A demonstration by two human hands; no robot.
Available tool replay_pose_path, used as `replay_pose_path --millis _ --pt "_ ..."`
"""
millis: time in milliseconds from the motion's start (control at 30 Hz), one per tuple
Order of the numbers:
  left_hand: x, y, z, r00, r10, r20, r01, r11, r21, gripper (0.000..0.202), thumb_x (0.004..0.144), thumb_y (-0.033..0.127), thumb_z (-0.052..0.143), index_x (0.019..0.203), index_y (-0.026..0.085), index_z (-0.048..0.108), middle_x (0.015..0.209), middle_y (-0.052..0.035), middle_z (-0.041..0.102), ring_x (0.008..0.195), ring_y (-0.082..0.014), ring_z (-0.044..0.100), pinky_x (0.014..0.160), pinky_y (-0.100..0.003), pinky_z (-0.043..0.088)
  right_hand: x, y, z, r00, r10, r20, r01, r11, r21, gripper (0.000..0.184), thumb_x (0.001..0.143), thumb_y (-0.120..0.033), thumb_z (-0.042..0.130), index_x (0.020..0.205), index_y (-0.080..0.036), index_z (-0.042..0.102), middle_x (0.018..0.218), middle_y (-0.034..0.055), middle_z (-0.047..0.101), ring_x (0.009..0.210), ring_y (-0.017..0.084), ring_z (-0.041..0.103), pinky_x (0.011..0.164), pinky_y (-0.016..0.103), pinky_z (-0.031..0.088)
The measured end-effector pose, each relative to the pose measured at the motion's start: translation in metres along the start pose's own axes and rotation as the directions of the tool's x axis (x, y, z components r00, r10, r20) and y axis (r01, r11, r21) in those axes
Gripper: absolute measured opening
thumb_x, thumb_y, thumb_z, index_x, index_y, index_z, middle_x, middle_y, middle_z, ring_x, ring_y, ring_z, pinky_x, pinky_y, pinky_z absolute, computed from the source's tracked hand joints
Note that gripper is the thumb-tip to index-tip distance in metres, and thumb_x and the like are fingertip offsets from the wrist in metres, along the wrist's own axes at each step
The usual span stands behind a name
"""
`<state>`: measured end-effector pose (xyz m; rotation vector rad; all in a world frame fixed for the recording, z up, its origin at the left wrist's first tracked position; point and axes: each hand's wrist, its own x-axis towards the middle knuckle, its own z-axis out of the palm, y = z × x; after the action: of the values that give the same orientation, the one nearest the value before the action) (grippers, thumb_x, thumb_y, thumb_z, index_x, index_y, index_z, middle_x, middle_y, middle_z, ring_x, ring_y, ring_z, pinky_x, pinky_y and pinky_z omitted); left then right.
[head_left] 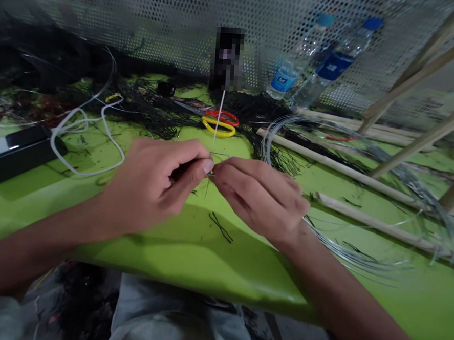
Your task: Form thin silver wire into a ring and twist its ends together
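My left hand [161,179] and my right hand [262,195] meet over the green table, fingertips almost touching. Both are closed in a pinch. Between them a thin metal wire [222,154] sticks out, its short end pointing right; most of it is covered by my fingers. A thin white stick-like strand [219,119] runs from the fingertips up toward a pixelated dark object [226,59]; how the two join is hidden. Just beyond my hands lie scissors with red and yellow handles [217,130]. Short dark thread scraps [220,227] lie below the fingers.
Wooden sticks [350,172] and coiled clear line [277,134] lie at the right. Two water bottles [335,64] lean against a perforated metal panel [163,17]. At the left are a white cord loop [86,171], a black box [16,157] and dark netting [61,52].
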<state>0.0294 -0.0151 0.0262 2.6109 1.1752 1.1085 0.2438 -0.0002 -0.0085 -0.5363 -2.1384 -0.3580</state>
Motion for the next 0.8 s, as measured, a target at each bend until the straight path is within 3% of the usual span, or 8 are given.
replay_pose_path --millis 167,333,433,500,567,667,733,800 --pt "0.001 0.0 -0.002 0.997 -0.05 0.056 0.053 0.998 -0.044 0.022 0.101 0.022 0.056 0.08 0.018 0.061 0.059 0.008 0.051 0.052 -0.0064 0.044 0.054 -0.023 0.032 0.001 -0.002 0.0 0.99 -0.132 -0.046 0.133 0.991 0.014 0.021 0.091 -0.01 0.074 0.111 -0.015 0.072 0.103 0.0096 0.08 0.086 0.019 0.076 0.074 0.031 0.065" --pt "0.0 -0.001 0.001 0.998 -0.043 0.047 0.045 0.999 -0.032 0.021 0.101 0.022 0.056 0.082 0.018 0.061 0.061 0.0074 0.055 0.054 -0.0072 0.049 0.057 -0.023 0.033 0.004 -0.005 0.003 0.996 0.011 -0.094 -0.001 0.994 0.114 0.012 0.089 -0.013 0.078 0.099 -0.018 0.076 0.09 0.0043 0.081 0.077 0.015 0.076 0.077 0.026 0.064" --pt "-0.001 -0.004 0.006 0.999 -0.027 0.022 0.027 1.0 0.0 0.02 0.102 0.021 0.055 0.082 0.019 0.061 0.06 0.0068 0.055 0.053 -0.0084 0.048 0.057 -0.024 0.033 0.009 -0.006 0.006 0.976 0.212 -0.056 -0.189 0.943 0.274 0.005 0.089 -0.014 0.078 0.091 -0.018 0.079 0.083 0.0021 0.081 0.071 0.014 0.076 0.07 0.026 0.062" --pt "0.0 -0.007 0.01 1.0 0.003 0.009 -0.003 1.0 0.002 0.021 0.102 0.021 0.054 0.082 0.018 0.06 0.059 0.0066 0.052 0.051 -0.0088 0.045 0.055 -0.024 0.032 0.013 -0.008 0.006 0.902 0.431 0.036 -0.405 0.814 0.416 0.005 0.09 -0.021 0.079 0.085 -0.019 0.08 0.076 0.0002 0.079 0.065 0.013 0.072 0.063 0.025 0.058" --pt "0.0 -0.011 0.014 0.999 0.034 0.002 -0.034 0.999 -0.009 0.022 0.102 0.022 0.052 0.082 0.018 0.06 0.058 0.006 0.051 0.05 -0.0092 0.043 0.055 -0.025 0.031 0.018 -0.009 0.004 0.79 0.587 0.178 -0.582 0.626 0.518 0.016 0.089 -0.031 0.08 0.079 -0.018 0.08 0.067 -0.0007 0.075 0.056 0.012 0.067 0.055 0.023 0.054" --pt "0.001 -0.014 0.017 0.999 0.035 0.012 -0.035 0.999 -0.01 0.025 0.103 0.024 0.049 0.081 0.018 0.06 0.06 0.0044 0.051 0.052 -0.0105 0.044 0.055 -0.026 0.032 0.022 -0.01 0.002 0.672 0.652 0.35 -0.702 0.411 0.582 0.03 0.088 -0.042 0.08 0.074 -0.016 0.078 0.059 -0.001 0.069 0.047 0.011 0.06 0.046 0.022 0.048" --pt "0.001 -0.013 0.017 1.0 -0.003 0.026 0.003 1.0 0.003 0.026 0.102 0.026 0.049 0.08 0.018 0.06 0.058 0.0041 0.051 0.054 -0.0116 0.046 0.056 -0.027 0.031 0.021 -0.01 0.002 0.679 0.653 0.336 -0.7 0.435 0.566 0.028 0.089 -0.041 0.079 0.076 -0.016 0.078 0.061 -0.0008 0.07 0.046 0.011 0.06 0.045 0.023 0.049" --pt "0.002 -0.011 0.015 0.998 -0.061 0.03 0.06 0.998 0.01 0.025 0.101 0.026 0.051 0.078 0.019 0.061 0.055 0.0049 0.048 0.053 -0.0116 0.046 0.055 -0.027 0.03 0.017 -0.01 0.004 0.771 0.614 0.169 -0.609 0.631 0.48 0.018 0.089 -0.033 0.08 0.08 -0.018 0.078 0.068 0.0 0.075 0.054 0.013 0.066 0.053 0.024 0.055"
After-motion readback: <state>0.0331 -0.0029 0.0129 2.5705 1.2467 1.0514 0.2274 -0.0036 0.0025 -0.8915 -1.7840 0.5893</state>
